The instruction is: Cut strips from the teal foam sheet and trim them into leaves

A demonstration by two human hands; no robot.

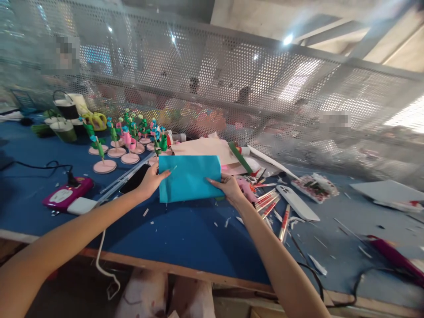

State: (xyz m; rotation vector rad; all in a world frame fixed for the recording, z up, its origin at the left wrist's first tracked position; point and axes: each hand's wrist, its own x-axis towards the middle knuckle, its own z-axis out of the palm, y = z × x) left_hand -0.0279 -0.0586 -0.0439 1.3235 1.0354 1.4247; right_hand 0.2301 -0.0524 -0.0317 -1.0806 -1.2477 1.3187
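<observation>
A sheet of blue paper [190, 181] is held up above the blue table, its top edge roughly level. My left hand [153, 179] pinches its left edge, thumb lying on the front face. On the other side my right hand [229, 185] grips the right edge, thumb also in front and the fingers behind. A dark phone [134, 179] lies on the table just behind my left forearm. Close to my right hand rests a pink glue gun [247, 190], partly covered by things around it.
Several small paper flower stands on round pink bases [104, 166] fill the back left. A magenta power strip [68, 194] lies at the left. Right of me are red-and-white sticks [269, 201], a white phone [297, 202], paper scraps and cables. A perforated metal screen [212, 79] rises behind.
</observation>
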